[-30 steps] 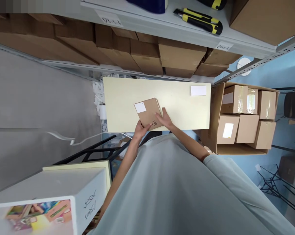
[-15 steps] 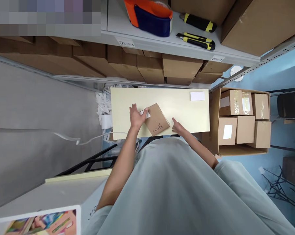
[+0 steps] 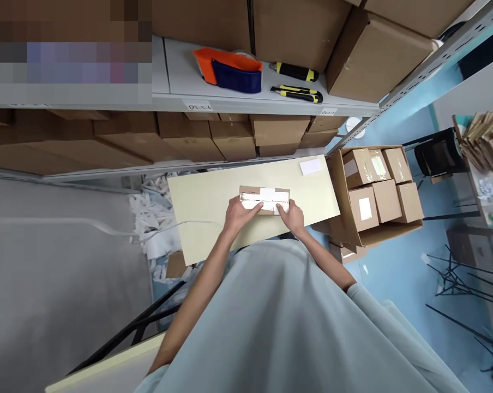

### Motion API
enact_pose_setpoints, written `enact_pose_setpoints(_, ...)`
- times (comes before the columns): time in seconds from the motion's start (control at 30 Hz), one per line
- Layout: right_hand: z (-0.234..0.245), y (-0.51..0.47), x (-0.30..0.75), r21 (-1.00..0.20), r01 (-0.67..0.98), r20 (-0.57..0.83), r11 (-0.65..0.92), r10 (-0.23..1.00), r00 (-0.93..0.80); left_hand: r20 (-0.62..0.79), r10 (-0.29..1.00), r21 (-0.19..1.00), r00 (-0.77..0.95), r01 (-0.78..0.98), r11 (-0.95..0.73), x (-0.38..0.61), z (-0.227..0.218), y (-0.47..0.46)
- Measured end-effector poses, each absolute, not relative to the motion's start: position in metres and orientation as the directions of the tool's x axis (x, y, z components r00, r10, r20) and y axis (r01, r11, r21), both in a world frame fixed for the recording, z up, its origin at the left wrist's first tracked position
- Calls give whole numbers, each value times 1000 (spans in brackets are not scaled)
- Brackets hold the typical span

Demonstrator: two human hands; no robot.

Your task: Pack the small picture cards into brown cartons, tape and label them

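A small cardboard box point(image 3: 250, 190) is between my hands above the pale yellow tabletop point(image 3: 205, 202). White labels and shiny tape cover much of the face turned toward me. My left hand point(image 3: 236, 215) grips the box's left end, thumb laid along its near face. At the right end, my right hand point(image 3: 292, 218) holds it the same way, thumb pressed on the face. The other fingers are partly hidden behind the box. A white paper slip point(image 3: 311, 167) lies at the far right of the tabletop.
A large open carton point(image 3: 353, 218) with several smaller boxes stands at the right. Beyond the table, a shelf point(image 3: 226, 103) bears cartons, an orange and blue tape dispenser point(image 3: 236, 75) and yellow-black utility knives point(image 3: 298, 93). White scraps point(image 3: 148, 215) are piled at the left.
The box has been turned from its marked broad face to a narrow labelled one. My right hand, apart from it before, now grips it. My view has swung a little to the right.
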State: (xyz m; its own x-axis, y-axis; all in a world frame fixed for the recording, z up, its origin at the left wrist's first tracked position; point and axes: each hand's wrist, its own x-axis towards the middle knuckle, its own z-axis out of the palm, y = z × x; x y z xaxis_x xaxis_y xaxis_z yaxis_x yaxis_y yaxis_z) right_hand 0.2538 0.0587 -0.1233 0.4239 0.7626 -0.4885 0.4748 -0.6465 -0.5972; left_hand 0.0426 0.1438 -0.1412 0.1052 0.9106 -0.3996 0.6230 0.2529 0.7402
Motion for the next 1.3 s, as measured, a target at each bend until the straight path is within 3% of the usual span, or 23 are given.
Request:
enact_pose_setpoints(0.07, -124, 66, 248, -465, 641, -420, -611, 789, 448, -478, 877, 668, 50, 670, 326, 56, -146, 129)
enact_pose_setpoints(0.2, -138, 71, 242, -354, 681, -436, -642, 757, 487, -489, 868, 582, -81, 711, 395, 75, -161, 111)
enact_pose_setpoints(0.37, -150, 61, 260, -466, 617, -445, -634, 771, 456, -456, 889, 667, -29, 650, 364, 52, -176, 111)
enact_pose_setpoints(0.53, -147, 49, 282, -660, 522, -469, -540, 840, 274, -425, 905, 722, -9, 601, 344, 35, -175, 116)
enact_pose_setpoints(0.7, -134, 44, 311, -771, 485, -336, -413, 911, 241, -341, 939, 861, 46, 417, 292, 55, -174, 111)
enact_pose_setpoints(0.87, -137, 57, 344, -769, 496, -320, -403, 915, 247, -420, 908, 805, -6, 459, 375, 90, -185, 101)
enact_pose_setpoints(1.07, -177, 54, 381, -784, 477, -369, -397, 916, 156, -471, 881, 768, -34, 476, 429, 115, -197, 91)
enact_pose_setpoints(1.17, -191, 60, 412, -758, 545, -372, -359, 924, 90, -354, 930, 771, -96, 534, 348, 122, -194, 92)
enact_pose_setpoints(1.3, -206, 109, 469, -667, 645, -259, -373, 928, 268, -91, 993, 791, -70, 601, 114, 148, -178, 110)
